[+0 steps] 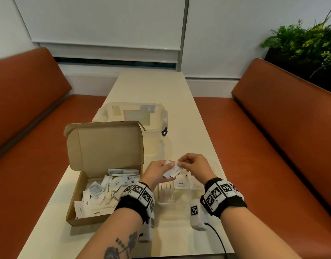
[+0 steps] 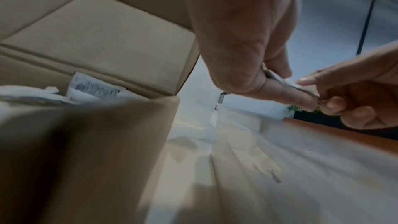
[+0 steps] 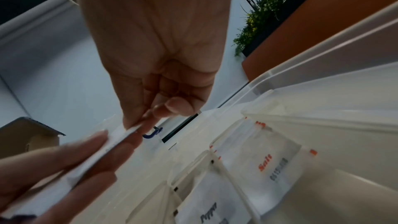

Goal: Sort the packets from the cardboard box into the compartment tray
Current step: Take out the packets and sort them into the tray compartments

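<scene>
Above the compartment tray (image 1: 166,200) on the desk (image 1: 151,86), the left hand (image 1: 157,171) holds small white packets (image 1: 172,170); the right hand (image 1: 193,164) pinches one. More fill the cardboard box (image 1: 97,184).

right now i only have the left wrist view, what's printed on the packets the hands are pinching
Observer: The head view shows red print on the held packets, too small to read. The left hand and right hand both pinch them.
Operator: anything in the tray yet
Observer: Yes. The right wrist view shows a Salt packet and a Pepper packet in neighbouring compartments of the compartment tray.
Operator: anything else in it
Observer: Sugar sticks lie in the compartment left of Pepper.
</scene>
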### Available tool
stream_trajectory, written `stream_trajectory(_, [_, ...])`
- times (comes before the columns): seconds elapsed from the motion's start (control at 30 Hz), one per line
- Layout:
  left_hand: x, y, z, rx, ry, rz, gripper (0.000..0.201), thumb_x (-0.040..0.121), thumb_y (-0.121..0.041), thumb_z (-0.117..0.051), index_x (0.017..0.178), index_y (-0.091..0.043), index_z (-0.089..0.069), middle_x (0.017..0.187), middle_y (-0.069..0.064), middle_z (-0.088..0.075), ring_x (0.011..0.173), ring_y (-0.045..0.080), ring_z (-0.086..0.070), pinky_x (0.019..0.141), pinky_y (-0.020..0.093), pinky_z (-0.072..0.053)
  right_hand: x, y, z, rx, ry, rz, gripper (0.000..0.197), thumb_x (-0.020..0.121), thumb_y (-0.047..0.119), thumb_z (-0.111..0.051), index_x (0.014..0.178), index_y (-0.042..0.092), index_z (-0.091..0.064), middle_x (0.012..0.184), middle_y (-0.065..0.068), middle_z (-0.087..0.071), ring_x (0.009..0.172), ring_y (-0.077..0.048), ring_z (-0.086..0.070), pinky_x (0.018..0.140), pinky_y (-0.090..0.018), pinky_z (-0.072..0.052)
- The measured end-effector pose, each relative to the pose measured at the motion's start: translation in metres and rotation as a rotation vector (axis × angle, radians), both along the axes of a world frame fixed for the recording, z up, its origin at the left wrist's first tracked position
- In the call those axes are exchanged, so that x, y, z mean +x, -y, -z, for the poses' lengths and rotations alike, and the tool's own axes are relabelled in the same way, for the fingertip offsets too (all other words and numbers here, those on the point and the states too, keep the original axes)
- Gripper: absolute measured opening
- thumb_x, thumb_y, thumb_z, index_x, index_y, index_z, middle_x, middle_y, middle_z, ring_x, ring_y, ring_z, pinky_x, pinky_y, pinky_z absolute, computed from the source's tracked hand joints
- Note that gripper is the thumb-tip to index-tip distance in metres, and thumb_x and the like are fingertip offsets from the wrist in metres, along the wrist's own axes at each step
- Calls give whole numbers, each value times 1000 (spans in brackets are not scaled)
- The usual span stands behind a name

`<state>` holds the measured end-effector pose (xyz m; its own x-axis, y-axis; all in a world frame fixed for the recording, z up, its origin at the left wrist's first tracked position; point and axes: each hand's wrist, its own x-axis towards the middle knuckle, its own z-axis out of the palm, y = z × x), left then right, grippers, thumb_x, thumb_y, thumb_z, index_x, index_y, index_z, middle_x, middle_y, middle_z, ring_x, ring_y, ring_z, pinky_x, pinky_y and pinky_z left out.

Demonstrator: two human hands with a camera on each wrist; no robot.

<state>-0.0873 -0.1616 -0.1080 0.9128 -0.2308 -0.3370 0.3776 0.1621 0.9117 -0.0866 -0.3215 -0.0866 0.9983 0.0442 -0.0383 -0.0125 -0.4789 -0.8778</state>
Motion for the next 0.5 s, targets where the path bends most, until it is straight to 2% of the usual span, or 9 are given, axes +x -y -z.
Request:
stream_trajectory(0.13, [2, -3, -1, -39, -10, -85, 19, 98, -12, -49, 96, -10, -67, 99, 15, -66, 92, 23, -65, 70, 30, -60, -1, 3, 4, 123, -17, 86, 6, 84, 8, -68, 79, 9, -67, 65, 2, -61, 50, -1, -48, 45, -7, -36])
stream_trajectory(0.23, [2, -2, -3, -22, -34, -129, 25, 101, -8, -40, 93, -9, -64, 91, 12, -66, 77, 19, -65, 66, 29, -59, -3, 4, 8, 197, -10, 150, 6, 85, 8, -66, 80, 7, -65, 65, 2, -61, 53, -6, -50, 45, -9, -38])
stream_trajectory(0.3, [3, -1, -4, 33, -31, -151, 26, 101, -8, -37, 93, -11, -62, 87, 10, -63, 63, 14, -57, 54, 21, -53, -4, 4, 12, 231, 1, 186, 7, 86, 8, -65, 79, 8, -64, 66, 2, -62, 53, -7, -51, 46, -10, -39])
stream_trajectory(0.4, [4, 2, -5, 99, 15, -115, 13, 97, -17, -51, 96, -12, -63, 78, 2, -59, 52, 9, -39, 47, 18, -36, -5, 5, 15, 249, 7, 221, 7, 86, 8, -64, 79, 9, -64, 67, 2, -63, 53, -7, -52, 47, -11, -40])
stream_trajectory(0.43, [4, 2, -5, 129, 39, -91, 9, 93, -18, -59, 97, -10, -63, 72, 1, -55, 50, 7, -37, 46, 17, -34, -5, 5, 15, 253, 8, 225, 6, 86, 9, -64, 80, 9, -64, 68, 2, -63, 54, -7, -52, 47, -11, -41])
stream_trajectory(0.5, [5, 3, -5, 196, 79, -59, 16, 85, -12, -69, 99, -8, -63, 66, -1, -49, 47, 7, -37, 44, 17, -33, -5, 7, 15, 257, 5, 225, 6, 87, 10, -64, 81, 9, -64, 69, 2, -64, 55, -8, -52, 48, -14, -41])
